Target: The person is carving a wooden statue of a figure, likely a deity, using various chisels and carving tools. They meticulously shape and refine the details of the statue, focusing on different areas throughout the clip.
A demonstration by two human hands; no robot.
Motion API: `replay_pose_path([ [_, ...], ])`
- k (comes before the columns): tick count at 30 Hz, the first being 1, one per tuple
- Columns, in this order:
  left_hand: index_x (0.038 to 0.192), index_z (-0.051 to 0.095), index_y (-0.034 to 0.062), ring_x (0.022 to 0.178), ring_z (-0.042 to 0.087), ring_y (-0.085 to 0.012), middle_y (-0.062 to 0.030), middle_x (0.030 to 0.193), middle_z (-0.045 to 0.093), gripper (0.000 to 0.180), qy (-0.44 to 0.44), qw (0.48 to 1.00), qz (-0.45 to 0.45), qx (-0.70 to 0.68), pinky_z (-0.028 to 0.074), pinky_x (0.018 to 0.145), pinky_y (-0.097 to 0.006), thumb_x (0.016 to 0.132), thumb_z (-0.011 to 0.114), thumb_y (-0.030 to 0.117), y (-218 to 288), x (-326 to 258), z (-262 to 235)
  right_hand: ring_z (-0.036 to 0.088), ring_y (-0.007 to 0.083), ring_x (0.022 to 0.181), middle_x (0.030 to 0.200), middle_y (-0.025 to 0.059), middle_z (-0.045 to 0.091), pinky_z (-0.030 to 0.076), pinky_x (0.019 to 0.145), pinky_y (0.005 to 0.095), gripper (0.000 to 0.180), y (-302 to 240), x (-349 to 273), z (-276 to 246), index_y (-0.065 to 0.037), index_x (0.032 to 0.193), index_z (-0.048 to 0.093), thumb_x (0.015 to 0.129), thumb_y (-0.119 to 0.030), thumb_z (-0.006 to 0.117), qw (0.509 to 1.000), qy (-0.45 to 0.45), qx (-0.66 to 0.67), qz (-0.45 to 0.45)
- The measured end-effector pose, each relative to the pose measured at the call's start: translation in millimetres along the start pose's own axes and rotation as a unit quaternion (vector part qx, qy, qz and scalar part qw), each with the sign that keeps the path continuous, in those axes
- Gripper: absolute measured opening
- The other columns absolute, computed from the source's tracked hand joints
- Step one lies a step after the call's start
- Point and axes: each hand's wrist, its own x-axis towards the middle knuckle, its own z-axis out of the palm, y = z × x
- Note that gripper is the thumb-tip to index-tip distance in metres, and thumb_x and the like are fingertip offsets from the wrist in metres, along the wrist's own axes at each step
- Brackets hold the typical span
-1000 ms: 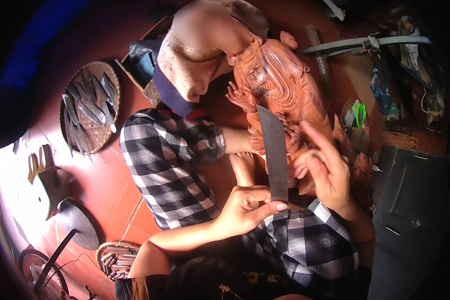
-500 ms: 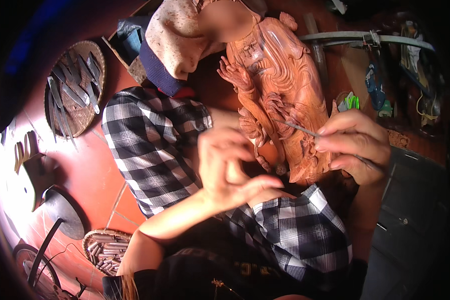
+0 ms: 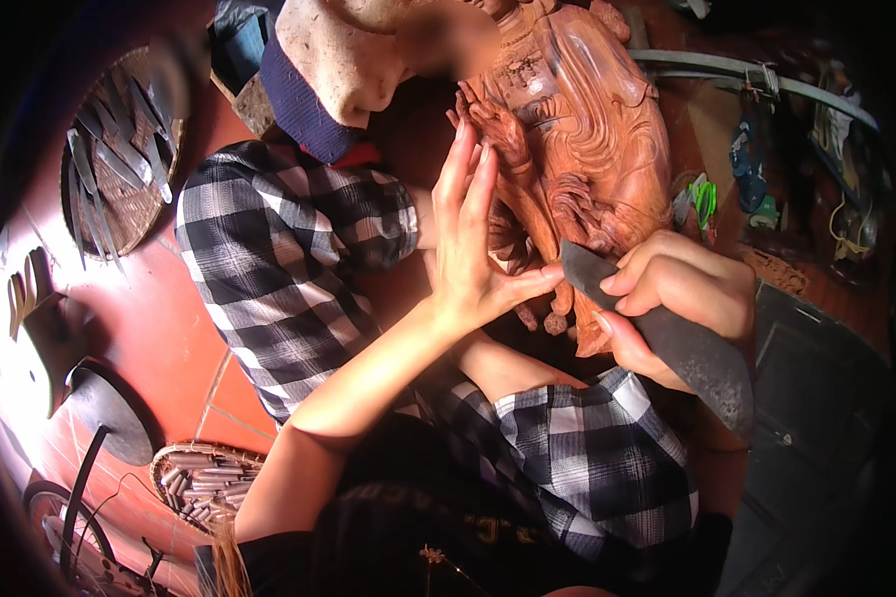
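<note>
One head view. Reddish-brown wooden carving point(image 3: 577, 149), deeply cut with curls and folds, lies across the checked trouser legs point(image 3: 289, 269). Left hand point(image 3: 473, 249) flat against its left flank, fingers straight and pressed together, thumb stretched to the blade tip. Right hand point(image 3: 677, 298) closed around a broad dark blade point(image 3: 667, 343), its tip touching the carving's lower edge. Round basket of chisels point(image 3: 119, 169) far left on the red floor.

Reddish-brown carving point(image 3: 587, 149), dark grey blade point(image 3: 687, 353), b/w checked trousers point(image 3: 279, 259).
</note>
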Motion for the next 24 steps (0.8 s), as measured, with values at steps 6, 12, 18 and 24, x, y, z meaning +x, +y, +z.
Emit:
replay_pose_path([
  [6, 0.156, 0.031, 0.0002, 0.148, 0.027, -0.0459, -0.0299, 0.161, 0.021, 0.116, -0.006, 1.0, 0.017, 0.015, 0.031, 0.118, -0.053, 0.068, 0.09, 0.047, 0.2, 2.6, -1.3, 0.071, 0.0273, 0.074, 0.084, 0.017, 0.066, 0.057, 0.066, 0.0327, 0.028, -5.2, 1.7, 3.4, 0.0, 0.079, 0.055, 0.068, 0.01, 0.08, 1.0, -0.009, -0.016, 0.01],
  [12, 0.152, 0.039, 0.0, 0.145, 0.034, -0.0429, -0.0269, 0.159, 0.027, 0.107, 0.01, 1.0, 0.015, 0.001, 0.035, 0.116, -0.051, 0.069, 0.09, 0.044, -0.7, 2.9, -1.6, 0.071, 0.0269, 0.074, 0.082, 0.0172, 0.066, 0.056, 0.064, 0.0323, 0.027, -6.3, 15.3, 4.1, 0.0, 0.075, 0.054, 0.067, 0.012, 0.077, 0.999, -0.016, -0.009, 0.03],
  [18, 0.144, 0.051, -0.0015, 0.137, 0.046, -0.0334, -0.0227, 0.152, 0.036, 0.096, 0.028, 0.999, 0.037, 0.019, 0.047, 0.106, -0.047, 0.066, 0.093, 0.034, -11.2, 12.9, -6.6, 0.07, 0.0255, 0.071, 0.08, 0.0165, 0.066, 0.056, 0.062, 0.0327, 0.026, -5.5, 23.9, 5.8, 0.0, 0.074, 0.054, 0.066, 0.014, 0.075, 0.999, 0.032, -0.018, -0.008],
  [24, 0.149, 0.046, 0.0028, 0.145, 0.033, -0.0448, -0.0262, 0.157, 0.028, 0.099, -0.004, 0.999, 0.014, -0.051, 0.034, 0.117, -0.054, 0.069, 0.09, 0.041, -2.5, 1.6, -3.2, 0.07, 0.0253, 0.071, 0.079, 0.0163, 0.066, 0.055, 0.063, 0.031, 0.025, -12.1, 16.8, 8.4, 0.001, 0.075, 0.055, 0.066, 0.012, 0.076, 0.999, -0.006, -0.016, 0.045],
])
